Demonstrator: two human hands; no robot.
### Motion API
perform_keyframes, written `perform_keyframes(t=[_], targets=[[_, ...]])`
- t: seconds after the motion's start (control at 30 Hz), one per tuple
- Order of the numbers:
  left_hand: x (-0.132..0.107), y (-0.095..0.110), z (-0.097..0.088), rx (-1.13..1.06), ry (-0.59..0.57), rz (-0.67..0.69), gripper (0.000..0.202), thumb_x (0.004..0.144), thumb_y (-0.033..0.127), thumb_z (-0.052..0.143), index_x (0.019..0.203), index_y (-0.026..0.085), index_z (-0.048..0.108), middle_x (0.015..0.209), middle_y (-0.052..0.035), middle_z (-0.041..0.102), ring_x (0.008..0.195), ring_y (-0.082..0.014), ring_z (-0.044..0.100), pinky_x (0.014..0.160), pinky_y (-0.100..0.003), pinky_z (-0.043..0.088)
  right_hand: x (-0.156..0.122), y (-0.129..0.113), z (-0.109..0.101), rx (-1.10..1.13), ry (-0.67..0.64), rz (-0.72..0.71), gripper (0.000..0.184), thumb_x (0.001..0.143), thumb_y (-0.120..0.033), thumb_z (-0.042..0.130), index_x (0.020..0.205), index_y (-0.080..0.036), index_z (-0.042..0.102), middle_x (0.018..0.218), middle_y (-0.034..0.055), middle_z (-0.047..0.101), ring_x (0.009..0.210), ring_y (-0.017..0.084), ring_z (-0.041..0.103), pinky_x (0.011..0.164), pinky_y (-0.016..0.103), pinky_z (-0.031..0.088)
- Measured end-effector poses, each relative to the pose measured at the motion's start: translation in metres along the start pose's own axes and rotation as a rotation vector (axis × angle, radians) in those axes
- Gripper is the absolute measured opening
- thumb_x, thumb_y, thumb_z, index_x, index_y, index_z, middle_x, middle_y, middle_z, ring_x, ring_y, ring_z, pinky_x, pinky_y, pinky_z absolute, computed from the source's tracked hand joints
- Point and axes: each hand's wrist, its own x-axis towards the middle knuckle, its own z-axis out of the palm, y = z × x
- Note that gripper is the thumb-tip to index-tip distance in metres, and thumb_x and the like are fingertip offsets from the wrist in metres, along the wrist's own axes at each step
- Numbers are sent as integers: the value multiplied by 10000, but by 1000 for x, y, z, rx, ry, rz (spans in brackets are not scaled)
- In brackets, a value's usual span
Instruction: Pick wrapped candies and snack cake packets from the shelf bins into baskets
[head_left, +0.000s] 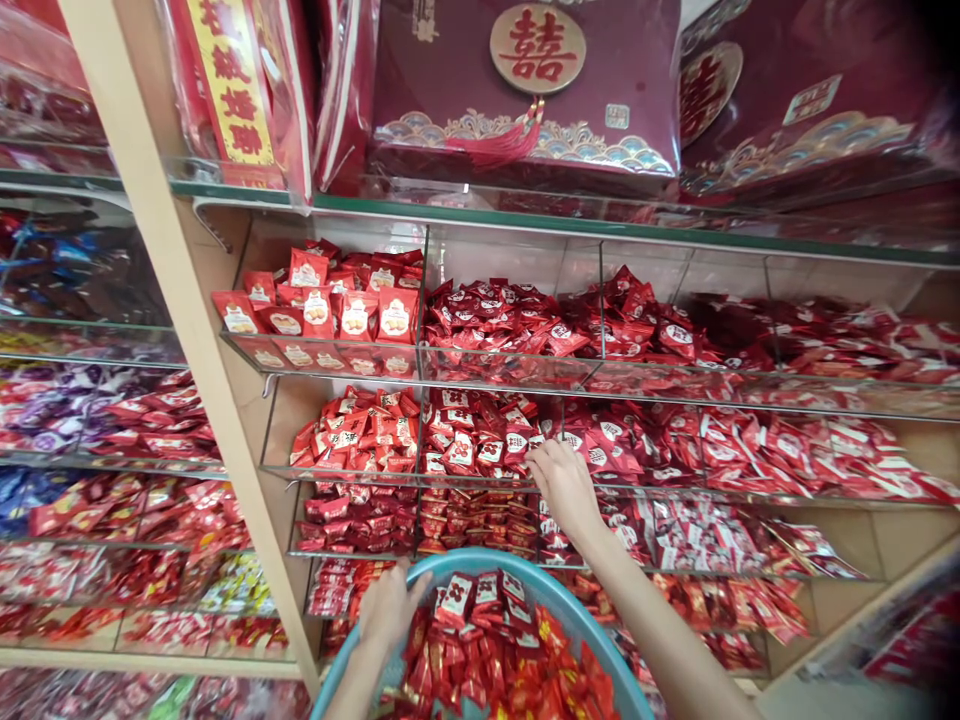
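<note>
- left hand (390, 605) was clenched on the near rim of a blue basket (487, 558); its fingers curled over the edge and were partly out of sight.
- the basket sat low in view, just below the shelves, heaped with red wrapped sweets (510, 650). its lower half was cut off by the bottom edge.
- right hand (564, 485) was stretched up to the middle glass shelf (360, 473), on red packets (517, 440) at the front of a compartment.
- its fingertips were buried among the packets; could not tell whether it gripped one or only touched them.
- print on the packets was too small to read.
- dark red gift boxes (525, 90) stood on the top shelf, their tops cut off.
- side shelves (90, 440) at left were blurred; the far right corner was dark.
</note>
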Motion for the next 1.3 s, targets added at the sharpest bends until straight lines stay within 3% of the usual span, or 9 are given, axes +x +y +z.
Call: perform_keyframes(t=[0.2,0.27,0.4,0.5,0.63,0.8,0.93,1.13,1.3], targets=[[3,-2,4,-8,18,11,414,912,489,369,1112,188,571,993,-112,735,967,-276,673,726,-305,440,-9,5,0,134,90,57,275,964,-269,341,975,-192,605,1017,99,562,904,216,545,781,348,431],[4,-3,7,-9,22,19,416,913,488,362,1112,188,571,980,-113,737,961,-280,675,725,-310,441,-11,4,-3,316,149,124,250,959,-311,362,958,-201,586,1108,108,515,916,201,560,786,343,462],[4,-4,8,-8,23,19,420,912,484,361,1117,184,570,978,-116,736,959,-278,675,728,-309,443,-15,-2,-20,924,243,374,175,902,-392,497,919,-222,533,1207,98,487,801,159,625,705,342,541],[5,-4,8,-1,21,16,430,911,480,362,1135,177,570,983,-127,732,964,-290,672,734,-320,446,-21,3,-41,1099,312,449,174,875,-390,552,930,-229,518,1200,74,524,785,149,661,752,370,568],[5,-4,9,1,24,15,427,915,470,361,1148,179,567,992,-126,728,961,-296,671,722,-324,446,-34,33,-59,705,417,333,151,882,-362,541,948,-226,545,1161,94,576,983,209,630,872,426,529],[5,-4,9,6,24,15,426,914,478,361,1133,180,571,993,-121,725,970,-285,666,735,-316,445,-39,73,-49,237,347,177,143,912,-328,465,917,-219,557,1075,110,606,1015,237,600,866,431,501],[6,-5,9,27,14,6,459,912,493,355,1153,163,564,998,-136,721,975,-307,663,742,-346,457,-17,86,-32,155,316,113,159,920,-297,412,900,-211,544,1005,106,616,964,224,599,825,377,500],[7,-7,11,16,36,14,428,909,498,368,1116,187,577,984,-112,728,951,-286,673,728,-322,459,21,95,-19,74,322,176,198,897,-284,399,936,-195,572,881,96,577,791,237,571,720,383,477],[6,-7,12,8,35,7,429,906,497,371,1104,181,582,986,-117,727,956,-299,670,727,-335,463,17,76,-21,12,338,132,246,909,-266,407,1064,-179,577,1117,143,569,982,271,546,854,428,444]])
